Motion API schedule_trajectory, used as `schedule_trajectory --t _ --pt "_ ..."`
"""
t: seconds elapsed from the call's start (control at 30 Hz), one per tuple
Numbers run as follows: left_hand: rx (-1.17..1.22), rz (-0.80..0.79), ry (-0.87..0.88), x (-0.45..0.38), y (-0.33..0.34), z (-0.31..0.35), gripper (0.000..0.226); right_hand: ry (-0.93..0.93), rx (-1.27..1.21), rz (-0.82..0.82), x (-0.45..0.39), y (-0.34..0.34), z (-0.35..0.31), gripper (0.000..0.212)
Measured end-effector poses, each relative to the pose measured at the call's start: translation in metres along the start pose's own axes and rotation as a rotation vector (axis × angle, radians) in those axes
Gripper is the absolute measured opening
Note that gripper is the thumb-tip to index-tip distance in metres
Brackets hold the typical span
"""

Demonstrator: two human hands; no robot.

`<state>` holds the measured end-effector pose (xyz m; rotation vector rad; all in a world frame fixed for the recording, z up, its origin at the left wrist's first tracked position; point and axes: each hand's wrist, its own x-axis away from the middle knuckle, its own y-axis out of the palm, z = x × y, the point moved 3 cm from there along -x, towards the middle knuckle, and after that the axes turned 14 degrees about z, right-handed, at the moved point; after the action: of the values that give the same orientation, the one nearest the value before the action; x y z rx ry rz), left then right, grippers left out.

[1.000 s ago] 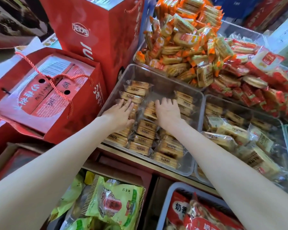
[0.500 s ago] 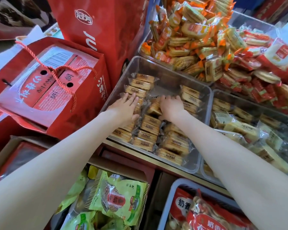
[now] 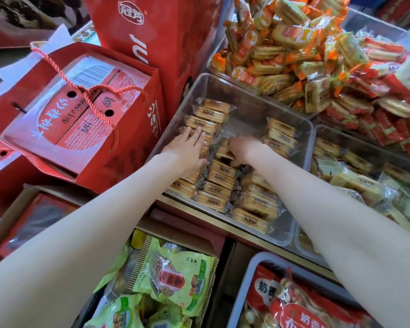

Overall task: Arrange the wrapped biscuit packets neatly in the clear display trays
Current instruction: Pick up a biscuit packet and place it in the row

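Both hands are down in the clear tray (image 3: 301,129), the one w/ tan biscuit packets (image 3: 223,172) laid in three rough rows. Left hand (image 3: 187,150) lies flat, fingers straight and spread, pressing on top of the left row, approx. mid-tray. Right hand (image 3: 243,147) is just right of it over the middle row, fingers curled down among the packets; looks like it pinches one, but the wrap glare hides the tips, so can't tell for sure.

Handling, as I judge it: each packet is light, a short stack of thin biscuits in crinkly clear film. Stiff along the stack, but the biscuits will crack if squeezed across the flat faces or dropped. Film is slick and shiny, so packets slide over each other easily – good for nudging a row straight w/ a flat palm, bad for a loose pinch. Best hold is probably across the long sides, thumb one side, fingers the other, not by the sealed end flaps, which are floppy and let the packet swing.

Far part of the tray's middle is bare. Near-right row sits crooked, packets tilted. A second tray (image 3: 329,136) to the right holds jumbled packets, and a heap of orange-wrapped biscuits (image 3: 289,55) sits beyond. Red gift boxes (image 3: 81,114) stand on the left.
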<state>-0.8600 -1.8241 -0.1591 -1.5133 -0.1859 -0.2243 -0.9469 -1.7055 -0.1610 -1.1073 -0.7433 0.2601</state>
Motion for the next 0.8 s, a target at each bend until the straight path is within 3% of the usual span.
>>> schedule_trajectory --t 0.2,0.33,0.43,0.57,0.67,0.8 --pt "-0.019 -0.004 -0.017 0.0 -0.003 0.006 0.067 0.02 -0.139 0.089 0.017 -0.006 -0.003 0.031" --pt "-0.063 -0.053 -0.031 0.002 -0.012 0.01 0.067 0.066 -0.187 0.262 0.044 -0.012 -0.009 0.029" --pt "-0.075 0.032 -0.008 0.009 -0.027 0.016 0.067 0.064 -0.251 0.432 0.076 -0.021 0.004 0.029" --pt "-0.043 0.19 0.059 0.024 -0.045 0.054 0.064 0.129 -0.224 0.493 0.127 -0.031 0.049 0.029" --pt "0.017 0.214 0.127 0.031 -0.053 0.091 0.061 0.227 -0.137 0.432 0.163 -0.031 0.093 0.042" --pt "0.035 0.221 0.175 0.04 -0.057 0.127 0.061 0.47 -0.105 0.065 0.193 -0.004 0.128 0.091"
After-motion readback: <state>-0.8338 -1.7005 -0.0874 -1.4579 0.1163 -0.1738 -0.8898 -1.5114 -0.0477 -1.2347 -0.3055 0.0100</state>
